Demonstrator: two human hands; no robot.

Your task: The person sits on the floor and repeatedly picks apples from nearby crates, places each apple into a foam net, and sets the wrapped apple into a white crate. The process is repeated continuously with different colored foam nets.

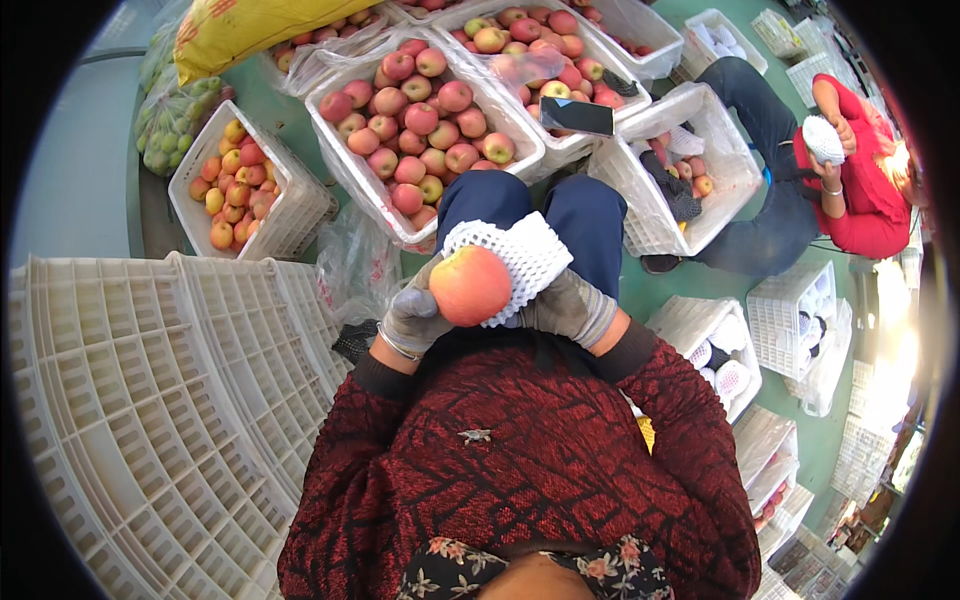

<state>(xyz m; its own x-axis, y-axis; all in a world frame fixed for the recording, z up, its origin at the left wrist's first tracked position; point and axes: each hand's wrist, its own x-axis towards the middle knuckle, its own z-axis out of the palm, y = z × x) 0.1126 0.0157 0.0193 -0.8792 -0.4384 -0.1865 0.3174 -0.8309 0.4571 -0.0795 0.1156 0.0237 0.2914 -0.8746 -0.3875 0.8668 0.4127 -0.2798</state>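
A red-yellow apple (470, 286) sits over my lap. My left hand (417, 313), in a grey work glove, grips its left side with the thumb in front. Behind and to the right of the apple is a white foam fruit net (534, 255). My right hand (574, 304), also gloved, holds the net from below and its fingers are mostly hidden. The net touches the apple, but I cannot tell whether any of the apple is inside it. Just beyond my knees stands a white plastic crate (529, 154) of loose apples, lined with clear film.
A smaller apple crate (300, 217) stands left, near stacked white crates (142, 375). A phone (576, 116) rests on a crate at the back. Rightward are a crate with dark foam nets (670, 186), crates of wrapped fruit (727, 367) and a seated co-worker (855, 172) holding a netted fruit.
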